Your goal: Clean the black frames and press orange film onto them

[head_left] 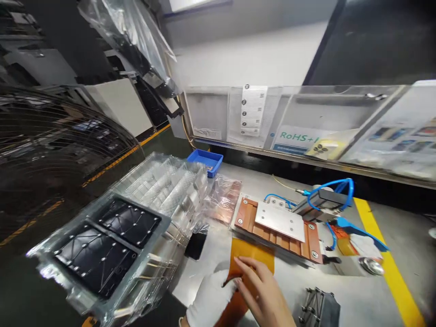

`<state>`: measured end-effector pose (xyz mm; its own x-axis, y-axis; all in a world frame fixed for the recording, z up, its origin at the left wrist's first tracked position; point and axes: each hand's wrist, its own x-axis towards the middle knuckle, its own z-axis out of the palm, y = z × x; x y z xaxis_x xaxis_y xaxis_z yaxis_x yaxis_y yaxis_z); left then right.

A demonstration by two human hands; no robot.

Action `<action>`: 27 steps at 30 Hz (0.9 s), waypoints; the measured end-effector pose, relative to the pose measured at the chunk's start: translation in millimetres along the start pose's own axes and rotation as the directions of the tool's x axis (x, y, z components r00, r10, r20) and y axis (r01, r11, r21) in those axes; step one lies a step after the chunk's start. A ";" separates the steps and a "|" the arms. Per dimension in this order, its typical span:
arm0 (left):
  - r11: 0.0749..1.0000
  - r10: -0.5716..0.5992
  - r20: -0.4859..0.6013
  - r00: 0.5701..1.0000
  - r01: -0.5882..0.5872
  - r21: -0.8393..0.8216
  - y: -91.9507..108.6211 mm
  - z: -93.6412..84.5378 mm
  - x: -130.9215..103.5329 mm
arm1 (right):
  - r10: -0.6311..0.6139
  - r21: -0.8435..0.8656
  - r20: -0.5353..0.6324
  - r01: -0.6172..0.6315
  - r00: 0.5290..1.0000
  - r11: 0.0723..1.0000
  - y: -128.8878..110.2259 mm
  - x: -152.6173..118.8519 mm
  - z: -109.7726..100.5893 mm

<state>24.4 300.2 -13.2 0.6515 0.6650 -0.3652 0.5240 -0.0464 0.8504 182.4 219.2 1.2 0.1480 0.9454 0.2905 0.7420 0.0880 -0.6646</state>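
My left hand [211, 296], in a white glove, is closed in a pinch on the edge of an amber film sheet [255, 250]. A dark edge shows at its fingertips, too small to name. My bare right hand [262, 288] is over the same film, its fingers stretched and apart, fingertips close to the glove. Part of the film is curled up between the hands, and part lies flat on the metal bench. Just behind it stands a clamping fixture [281, 221] with brown blocks and a silver plate on top.
To the left, clear plastic trays [160, 181] are stacked, the front one bearing black panels [98, 245]. A phone-like black slab [196, 245], copper-coloured sheets [226, 204] in plastic and a blue bin [206, 159] sit nearby. Black framed parts [320, 309] lie at right, below a blue-hosed cylinder [318, 204].
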 end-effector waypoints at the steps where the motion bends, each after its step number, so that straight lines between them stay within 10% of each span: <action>1: 0.999 0.033 0.002 0.999 -0.033 0.025 7.4 2.2 -0.6 | 0.013 -0.016 -0.058 -0.014 0.998 1.000 -1.2 2.5 -5.7; 11: 0.958 0.182 0.053 0.982 -0.189 0.217 35.7 26.2 4.3 | 0.316 0.429 -0.100 -0.246 0.943 0.869 -1.1 -27.6 -37.7; 20: 0.930 0.208 0.091 0.974 -0.226 0.291 51.1 29.8 8.5 | 0.410 0.615 0.128 -0.396 0.903 0.682 13.4 -31.2 -55.8; 27: 0.915 0.215 0.113 0.970 -0.240 0.325 53.2 32.9 6.6 | 0.606 0.859 0.212 -0.442 0.767 0.259 22.4 -33.9 -41.3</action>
<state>74.5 277.6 17.1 0.8066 0.5507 -0.2146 0.5009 -0.4441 0.7429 221.0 176.2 4.9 0.4246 0.8446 -0.3261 -0.4348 -0.1258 -0.8917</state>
